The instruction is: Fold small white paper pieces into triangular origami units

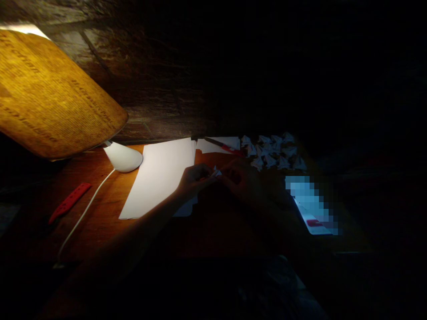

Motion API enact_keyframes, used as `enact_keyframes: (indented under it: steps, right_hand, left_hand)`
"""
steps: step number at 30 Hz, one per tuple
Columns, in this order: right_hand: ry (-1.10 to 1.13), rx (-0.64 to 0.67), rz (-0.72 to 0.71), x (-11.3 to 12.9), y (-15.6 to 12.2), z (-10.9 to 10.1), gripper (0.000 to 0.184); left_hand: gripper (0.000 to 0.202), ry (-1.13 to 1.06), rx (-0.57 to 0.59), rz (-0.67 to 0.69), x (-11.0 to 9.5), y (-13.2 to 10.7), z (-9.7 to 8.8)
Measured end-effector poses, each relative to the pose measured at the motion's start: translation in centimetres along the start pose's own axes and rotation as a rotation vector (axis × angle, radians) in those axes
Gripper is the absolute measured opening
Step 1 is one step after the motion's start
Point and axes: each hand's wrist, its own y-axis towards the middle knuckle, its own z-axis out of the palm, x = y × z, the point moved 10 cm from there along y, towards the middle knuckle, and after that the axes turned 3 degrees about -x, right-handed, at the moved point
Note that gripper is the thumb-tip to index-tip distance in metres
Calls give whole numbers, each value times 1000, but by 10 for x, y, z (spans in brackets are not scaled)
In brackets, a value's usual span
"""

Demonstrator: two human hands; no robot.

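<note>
A small white folded paper piece [216,172] is held above the table, pinched between the fingertips of both hands. My left hand [194,178] comes in over the lower right part of a stack of white paper sheets [163,175], its fingers closed on the piece's left side. On the other side my right hand [243,181] grips the same piece, mostly in shadow, so its fingers show only dimly. Several similar folded paper pieces [267,150] sit grouped at the back right, just beyond my right hand.
Behind my hands, a red-handled cutting tool [227,147] lies across smaller white paper [208,145]. A lit lamp [63,93] stands at the left, its white cord [87,205] trailing forward past a red power strip [70,202]. A phone [308,209] glows at the right.
</note>
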Motion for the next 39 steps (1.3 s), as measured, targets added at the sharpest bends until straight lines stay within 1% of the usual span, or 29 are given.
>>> enact_keyframes:
  steps: [3, 7, 11, 15, 21, 25, 35, 39]
  right_hand:
    - [-35, 25, -33, 4, -2, 4, 10]
    - [-24, 37, -32, 5, -3, 6, 8]
    - [15, 32, -35, 5, -2, 6, 8]
    - [22, 48, -5, 1, -1, 8, 7]
    - [75, 43, 29, -3, -1, 8, 8]
    - [103, 52, 43, -6, -1, 9, 9]
    - [166, 74, -4, 5, 0, 7, 7]
    - [135, 67, 0, 4, -1, 7, 9]
  left_hand:
    - [26, 12, 1, 10, 2, 0, 0]
    - [19, 42, -2, 61, -1, -1, 0]
    - [13, 107, -13, 126, -7, -2, 0]
    - [9, 150, -25, 182, -12, -3, 0]
    - [8, 175, -11, 237, -17, -5, 3]
    - [9, 214, -34, 243, -19, -6, 0]
    - [2, 346, -63, 348, -34, -13, -1]
    - [4, 402, -41, 380, -38, -15, 3]
